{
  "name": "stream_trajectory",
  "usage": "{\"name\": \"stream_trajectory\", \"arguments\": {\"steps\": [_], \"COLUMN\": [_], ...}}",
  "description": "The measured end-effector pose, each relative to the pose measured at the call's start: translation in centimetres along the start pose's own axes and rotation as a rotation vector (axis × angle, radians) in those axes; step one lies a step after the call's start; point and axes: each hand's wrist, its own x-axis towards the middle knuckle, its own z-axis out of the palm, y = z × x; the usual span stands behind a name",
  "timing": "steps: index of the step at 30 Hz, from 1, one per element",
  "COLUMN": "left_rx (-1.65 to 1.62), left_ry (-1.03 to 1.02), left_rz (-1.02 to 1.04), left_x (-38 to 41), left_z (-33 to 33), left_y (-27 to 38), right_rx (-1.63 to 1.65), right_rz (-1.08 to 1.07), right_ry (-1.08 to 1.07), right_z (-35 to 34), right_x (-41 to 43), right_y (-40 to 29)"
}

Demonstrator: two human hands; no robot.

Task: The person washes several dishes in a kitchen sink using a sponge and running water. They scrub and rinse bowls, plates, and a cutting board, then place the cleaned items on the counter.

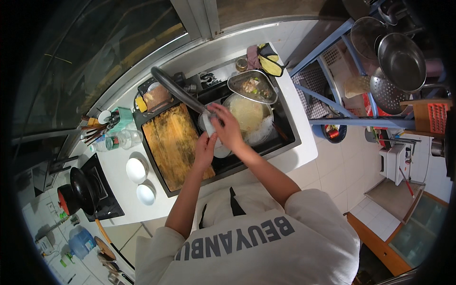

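Note:
My left hand [205,149] grips the near edge of a small white dish [209,125], tilted beneath the grey faucet [178,92] over the black sink [290,137]. My right hand [227,129] is spread against the dish's right side, its fingers near the faucet's tip; whether it grips the dish I cannot tell. Below the hands another white dish [222,152] lies in the sink, partly hidden. Right of them a large metal basin [265,132] holds cloudy, foamy water. A metal strainer [233,83] with food scraps sits at the basin's far side.
A stained wooden cutting board [171,142] covers the sink's left part. Two white bowls [136,171] stand on the counter to the left, near plastic bottles [129,139] and a green utensil holder [124,119]. A wok [83,190] is at the stove; pans [402,62] hang at right.

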Motion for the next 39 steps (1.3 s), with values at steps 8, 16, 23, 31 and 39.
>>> {"name": "stream_trajectory", "arguments": {"steps": [8, 16, 23, 31, 39], "left_rx": [0.007, -0.086, -0.59, -1.105, -1.093], "left_ry": [-0.023, 0.111, 0.107, 0.266, 0.244], "left_rz": [0.038, -0.145, -0.197, -0.204, -0.234], "left_x": [-1.5, -1.9, -1.0, 1.3, 1.4], "left_z": [0.0, -1.4, -0.8, -0.4, -0.8], "left_y": [-1.1, 0.9, 3.4, 3.1, 2.2], "right_rx": [-0.3, -0.179, 0.907, 0.14, -0.397], "right_rz": [-0.254, -0.338, 0.665, -0.088, -0.477], "right_ry": [-0.108, -0.117, -0.219, 0.266, -0.023], "right_z": [0.3, 0.6, -2.2, 0.5, 0.3], "right_x": [-0.7, -1.5, 2.8, -3.0, -1.7], "right_y": [0.8, 0.4, 4.9, 2.7, 0.3]}}
